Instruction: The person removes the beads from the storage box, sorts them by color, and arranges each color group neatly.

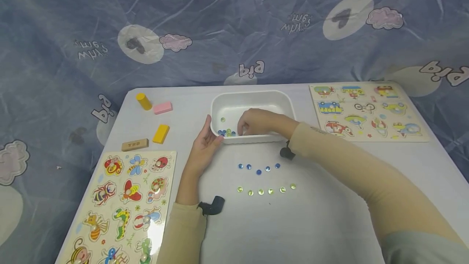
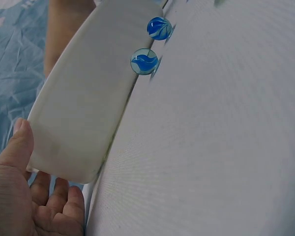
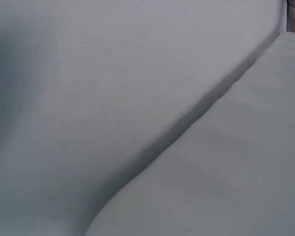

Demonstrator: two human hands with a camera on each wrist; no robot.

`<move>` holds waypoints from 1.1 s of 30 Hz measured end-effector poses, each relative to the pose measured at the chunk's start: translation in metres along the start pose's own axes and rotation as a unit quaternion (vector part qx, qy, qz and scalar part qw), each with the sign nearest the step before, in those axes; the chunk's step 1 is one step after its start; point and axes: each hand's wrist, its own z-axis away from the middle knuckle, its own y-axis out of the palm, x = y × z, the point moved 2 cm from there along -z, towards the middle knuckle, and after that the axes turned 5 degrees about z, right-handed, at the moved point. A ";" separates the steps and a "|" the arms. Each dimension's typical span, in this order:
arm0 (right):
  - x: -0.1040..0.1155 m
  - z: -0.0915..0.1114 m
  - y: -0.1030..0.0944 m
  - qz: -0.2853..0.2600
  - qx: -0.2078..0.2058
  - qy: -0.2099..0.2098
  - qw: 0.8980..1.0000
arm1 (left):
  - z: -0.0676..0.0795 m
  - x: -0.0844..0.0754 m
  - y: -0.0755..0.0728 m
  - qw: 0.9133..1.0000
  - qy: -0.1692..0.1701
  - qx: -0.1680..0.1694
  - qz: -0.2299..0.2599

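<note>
A white plastic tray (image 1: 253, 100) stands at the far middle of the table. My left hand (image 1: 203, 150) grips its left end, thumb at the near rim and fingers round the outside; the left wrist view shows the same grip on the tray (image 2: 83, 98). Blue and green glass marbles (image 1: 229, 132) lie in the tray's near left corner. My right hand (image 1: 258, 121) reaches inside, fingers curled down beside them; its fingertips are hidden, and I cannot tell whether they pinch a marble. In front of the tray lie a row of blue marbles (image 1: 259, 172) and a row of green marbles (image 1: 261, 192).
An insect puzzle board (image 1: 170, 162) lies at the left, a vehicle puzzle board (image 1: 410, 137) at the back right. A yellow cylinder (image 1: 143, 101), a pink block (image 1: 163, 108), a yellow block (image 1: 161, 134) and a wooden block (image 1: 134, 145) are at the back left. Patterned cloth hangs behind the table.
</note>
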 end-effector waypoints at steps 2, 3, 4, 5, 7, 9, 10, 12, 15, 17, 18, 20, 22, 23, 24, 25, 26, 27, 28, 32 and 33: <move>-0.001 0.002 -0.002 0.009 -0.009 0.001 1.000 | 0.000 0.001 0.001 1.000 -0.001 0.001 -0.001; -0.002 0.004 -0.003 0.013 -0.016 0.001 1.000 | 0.000 0.001 0.001 1.000 -0.001 0.002 -0.001; -0.003 0.006 -0.004 0.017 -0.024 -0.001 1.000 | 0.000 0.001 0.001 1.000 -0.002 0.003 0.001; -0.003 0.008 -0.006 0.022 -0.032 -0.005 0.999 | 0.000 0.001 0.001 1.000 -0.004 0.003 0.000; -0.003 0.013 -0.009 0.028 -0.052 -0.011 0.998 | 0.000 0.000 0.002 1.000 -0.007 0.003 0.000; -0.003 0.019 -0.013 0.031 -0.069 -0.017 0.997 | 0.000 0.000 0.001 1.000 -0.009 0.003 -0.003; -0.002 0.022 -0.015 0.031 -0.076 -0.019 0.996 | 0.000 -0.001 0.001 1.000 -0.010 0.002 -0.003; -0.001 0.029 -0.018 0.032 -0.087 -0.022 0.995 | 0.001 -0.001 0.001 1.000 -0.012 0.002 -0.004; 0.001 0.040 -0.022 0.033 -0.103 -0.027 0.994 | 0.001 -0.002 0.001 1.000 -0.010 0.002 -0.006; 0.002 0.050 -0.025 0.031 -0.118 -0.033 0.992 | 0.001 -0.002 0.001 1.000 -0.012 0.001 -0.005; 0.002 0.055 -0.026 0.030 -0.127 -0.035 0.991 | 0.001 -0.002 0.002 1.000 -0.011 0.000 -0.005; 0.002 0.067 -0.028 0.027 -0.142 -0.036 0.989 | 0.001 -0.003 0.002 1.000 -0.009 -0.002 -0.006; 0.000 0.080 -0.030 0.018 -0.152 -0.032 0.988 | 0.000 -0.003 0.002 1.000 -0.011 -0.003 -0.003; -0.002 0.086 -0.031 0.014 -0.154 -0.026 0.988 | 0.000 -0.003 0.002 1.000 -0.010 -0.003 -0.003; -0.004 0.093 -0.031 0.011 -0.156 -0.021 0.987 | 0.000 -0.003 0.003 1.000 -0.009 -0.003 -0.003; -0.005 0.099 -0.031 0.008 -0.158 -0.016 0.987 | 0.000 -0.003 0.003 1.000 -0.008 -0.004 -0.001; -0.008 0.105 -0.031 0.005 -0.160 -0.010 0.987 | 0.000 -0.003 0.003 1.000 -0.008 -0.004 -0.001; -0.010 0.111 -0.030 0.002 -0.162 -0.004 0.987 | 0.000 -0.003 0.003 1.000 -0.008 -0.003 -0.001; -0.013 0.116 -0.028 0.002 -0.164 0.001 0.986 | 0.000 -0.003 0.003 1.000 -0.006 -0.003 -0.002; -0.024 0.136 -0.016 -0.014 -0.163 0.009 0.986 | 0.000 -0.002 0.003 1.000 -0.005 -0.003 0.001; -0.027 0.141 -0.012 -0.020 -0.161 0.009 0.987 | 0.000 -0.002 0.003 1.000 -0.006 -0.002 0.003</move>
